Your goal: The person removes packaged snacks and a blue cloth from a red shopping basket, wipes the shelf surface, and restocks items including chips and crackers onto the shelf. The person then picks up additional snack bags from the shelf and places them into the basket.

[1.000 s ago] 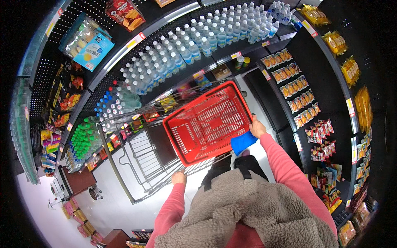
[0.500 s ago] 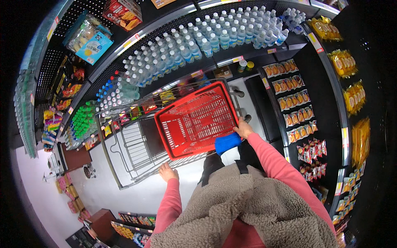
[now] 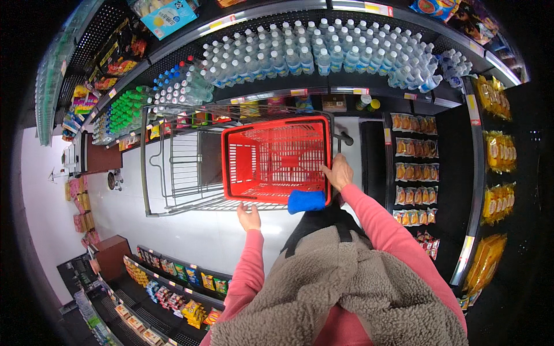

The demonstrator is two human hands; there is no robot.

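Observation:
A red plastic shopping basket [image 3: 242, 164], with nothing seen in it, rests in the near end of a dark wire shopping cart [image 3: 183, 161]. My right hand [image 3: 340, 173] is closed around the basket's right rim, thumb over its inner side; its other fingers are partly hidden. My left hand [image 3: 249, 218] is just below the basket's lower edge, beside the cart's side wires, fingers apart and holding nothing. I cannot tell whether its fingertips touch the wires. A soft blue cloth-like piece [image 3: 306, 200] lies over the basket's lower right corner.
Beyond the cart runs a shelf with rows of clear water bottles [image 3: 294, 62] and green-capped bottles [image 3: 128, 106]. At right, packaged bread [image 3: 415, 171] and yellow packs [image 3: 499, 151] line the shelves. A snack shelf [image 3: 193, 277] stands at lower left, past the pale floor [image 3: 173, 230].
The view has turned, so cart and basket now sit level rather than slanted. My left hand has come nearer the basket's edge. My right thumb now reaches over the rim.

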